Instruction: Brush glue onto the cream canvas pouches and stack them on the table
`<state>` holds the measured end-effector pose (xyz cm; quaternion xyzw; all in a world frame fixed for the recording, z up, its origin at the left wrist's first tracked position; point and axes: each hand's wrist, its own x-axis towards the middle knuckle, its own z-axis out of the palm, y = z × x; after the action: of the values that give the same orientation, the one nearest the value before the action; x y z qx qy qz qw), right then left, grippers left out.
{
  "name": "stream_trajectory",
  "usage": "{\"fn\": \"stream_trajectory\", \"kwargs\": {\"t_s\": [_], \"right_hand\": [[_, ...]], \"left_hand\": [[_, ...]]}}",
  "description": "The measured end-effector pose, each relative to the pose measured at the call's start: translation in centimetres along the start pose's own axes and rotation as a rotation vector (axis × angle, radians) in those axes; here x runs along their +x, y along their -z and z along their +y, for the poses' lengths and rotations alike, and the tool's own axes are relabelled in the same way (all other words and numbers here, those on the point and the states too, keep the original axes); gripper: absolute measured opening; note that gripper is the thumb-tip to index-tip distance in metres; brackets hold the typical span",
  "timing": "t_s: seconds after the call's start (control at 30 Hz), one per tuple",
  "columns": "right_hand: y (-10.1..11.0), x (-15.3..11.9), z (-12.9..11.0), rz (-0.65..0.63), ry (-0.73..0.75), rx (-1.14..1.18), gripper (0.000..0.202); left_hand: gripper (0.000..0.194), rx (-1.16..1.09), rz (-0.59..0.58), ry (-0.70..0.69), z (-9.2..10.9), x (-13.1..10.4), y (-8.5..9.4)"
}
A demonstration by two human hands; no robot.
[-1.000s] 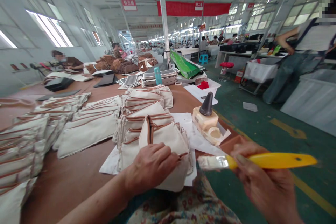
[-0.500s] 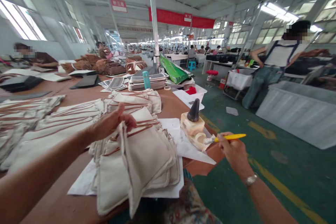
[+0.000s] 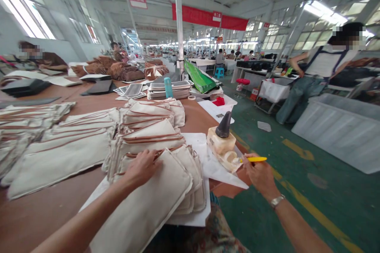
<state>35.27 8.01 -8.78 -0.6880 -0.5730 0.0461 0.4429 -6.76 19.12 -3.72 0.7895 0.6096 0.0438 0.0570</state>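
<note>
My left hand rests on the top cream fabric piece of a fanned pile, its fingers at the brown-trimmed edge. Whether the fingers grip the piece, I cannot tell. In my right hand is a yellow-handled brush, its tip in the small cup of a glue-crusted container with a black cone on top. White paper lies beneath the pile and beside the container.
More cream pieces lie in rows on the brown table. Farther back are a teal bottle, stacked panels and a green bag. A person stands at the right behind a large grey bin.
My left hand has come down onto the pile, and the piece that was lifted and folded now lies flatter, reaching toward me. The brush in my right hand has tilted slightly at the cup.
</note>
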Motion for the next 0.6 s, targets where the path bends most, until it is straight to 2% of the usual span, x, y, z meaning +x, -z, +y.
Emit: {"fn": "stream_trajectory", "kwargs": {"t_s": [0.17, 0.33, 0.5, 0.6], "right_hand": [[1.4, -1.8, 0.3, 0.066, 0.005, 0.013, 0.051], [1.6, -1.9, 0.5, 0.161, -0.005, -0.001, 0.048], [1.9, -2.1, 0.5, 0.112, 0.070, -0.006, 0.043], [2.4, -2.6, 0.6, 0.108, 0.115, -0.009, 0.038]], "left_hand": [[0.033, 0.059, 0.020, -0.001, 0.8, 0.3, -0.4], [0.026, 0.055, 0.119, 0.001, 1.3, 0.0, -0.8], [0.021, -0.030, 0.192, -0.024, 1.3, -0.5, -1.3], [0.015, -0.173, 0.245, -0.013, 1.4, -1.0, -1.2]]}}
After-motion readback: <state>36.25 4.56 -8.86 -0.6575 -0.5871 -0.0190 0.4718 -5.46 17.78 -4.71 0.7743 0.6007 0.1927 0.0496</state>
